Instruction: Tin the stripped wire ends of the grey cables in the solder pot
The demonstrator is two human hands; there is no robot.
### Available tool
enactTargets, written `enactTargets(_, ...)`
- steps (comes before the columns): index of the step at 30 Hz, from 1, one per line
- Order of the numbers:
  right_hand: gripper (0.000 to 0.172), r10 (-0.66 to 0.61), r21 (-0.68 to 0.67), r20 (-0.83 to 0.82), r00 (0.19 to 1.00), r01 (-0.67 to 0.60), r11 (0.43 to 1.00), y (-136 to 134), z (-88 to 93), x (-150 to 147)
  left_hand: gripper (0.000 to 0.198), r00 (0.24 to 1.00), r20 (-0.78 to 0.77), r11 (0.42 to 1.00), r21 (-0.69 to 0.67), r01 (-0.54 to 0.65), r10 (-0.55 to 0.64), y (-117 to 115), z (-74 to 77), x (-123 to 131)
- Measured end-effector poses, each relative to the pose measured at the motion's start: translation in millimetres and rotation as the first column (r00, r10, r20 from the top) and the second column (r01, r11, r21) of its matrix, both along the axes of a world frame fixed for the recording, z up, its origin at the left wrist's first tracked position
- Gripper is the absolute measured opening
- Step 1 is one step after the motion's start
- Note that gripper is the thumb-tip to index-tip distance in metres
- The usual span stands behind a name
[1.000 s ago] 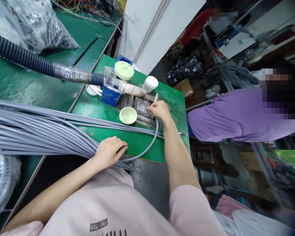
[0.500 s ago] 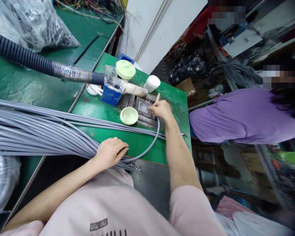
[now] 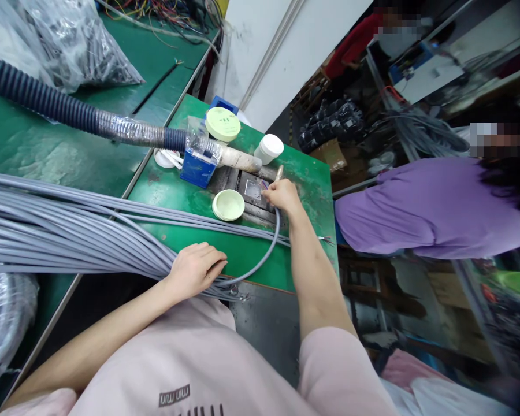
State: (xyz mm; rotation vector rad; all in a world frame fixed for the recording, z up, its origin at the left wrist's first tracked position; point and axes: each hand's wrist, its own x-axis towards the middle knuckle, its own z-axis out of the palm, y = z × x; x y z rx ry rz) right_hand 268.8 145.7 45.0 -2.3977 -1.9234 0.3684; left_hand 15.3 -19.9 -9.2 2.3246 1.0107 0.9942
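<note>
My right hand (image 3: 282, 195) pinches the end of a grey cable (image 3: 272, 245), which curves down and back to the left. Thin wires poke from the fingertips over a small square plate (image 3: 253, 190) on a dark, dirty block. My left hand (image 3: 198, 267) rests curled on a thick bundle of grey cables (image 3: 91, 234) at the table's front edge, its fingers together around some of them. A pale green open dish (image 3: 228, 205) sits left of the plate. Behind the plate lies the whitish nozzle (image 3: 240, 159) of a ribbed hose (image 3: 39, 95).
A blue box (image 3: 198, 168) props the hose. Behind it stand a round green-lidded tin (image 3: 222, 123) and a white jar (image 3: 269, 148). Plastic bags (image 3: 82, 46) lie at the upper left. A person in purple (image 3: 420, 205) is beyond the table's right edge.
My right hand has shifted very slightly left with the cable end. My left hand has kept its place on the bundle. The whole view has moved slightly.
</note>
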Motion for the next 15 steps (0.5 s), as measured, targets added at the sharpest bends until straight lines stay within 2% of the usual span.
enactTargets(3, 0.022, -0.004, 0.04, -0.111, 0.994, 0.008, 0.999, -5.8, 4.6, 1.5, 0.017, 1.0, 0.015, 1.0, -0.001, -0.001, 0.001, 0.4, 0.1, 0.3)
enactTargets(5, 0.024, -0.002, 0.078, -0.275, 0.961, 0.024, 0.997, -15.7, 12.2, 1.4, 0.017, 1.0, 0.024, 1.0, 0.0, -0.003, 0.003, 0.4, -0.3, 0.6)
enactTargets(9, 0.028, 0.041, 0.13, -0.603, 0.797, 0.048, 0.99, -48.9, 35.6, -6.0, 0.016, 1.0, 0.022, 1.0, 0.0, -0.003, 0.003, -0.8, -1.7, 0.4)
enactTargets(12, 0.029, 0.094, 0.169, -0.682, 0.725, 0.031, 0.985, -78.1, 52.9, -16.8, 0.017, 0.999, 0.035, 1.0, -0.017, 0.0, 0.0, -1.9, -1.3, 0.0)
enactTargets(15, 0.029, 0.146, 0.211, -0.702, 0.697, 0.008, 0.978, -104.2, 63.9, -29.7, 0.016, 0.991, 0.135, 0.995, -0.103, 0.004, 0.01, -1.8, 2.2, 0.5)
